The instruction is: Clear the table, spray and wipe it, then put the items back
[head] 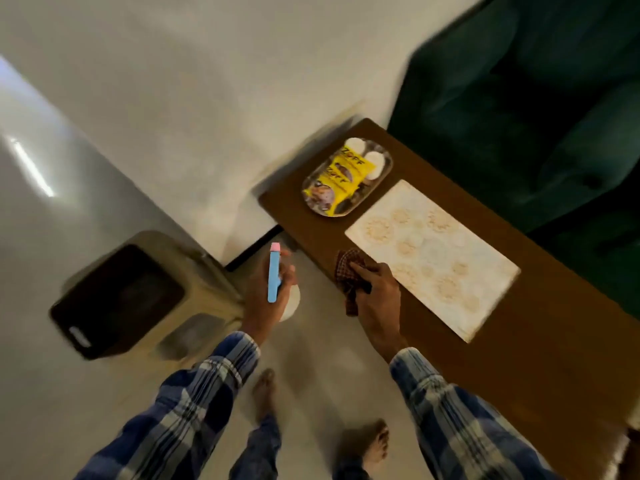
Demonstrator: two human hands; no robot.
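friend: cloth and spray bottle, where were they?

me: my right hand had the dark checked cloth bunched in its curled fingers at the near edge of the brown desk, a loose end hanging below; whether it touched the wood i could not tell through the blur. my left hand was wrapped round the spray bottle, out over the floor just beside the desk's end, blue trigger and pink tip pointing away from me, white body showing under my palm.

friend: and on the desk?

me: a cream patterned placemat lay flat just beside my right hand. beyond it, near the far end, sat a clear oval tray holding yellow packets and two white round pieces, too blurred to name.

friend: around it?

me: a dark green sofa stood along the desk's far side, and a bin with a dark inside stood on the floor to my left.
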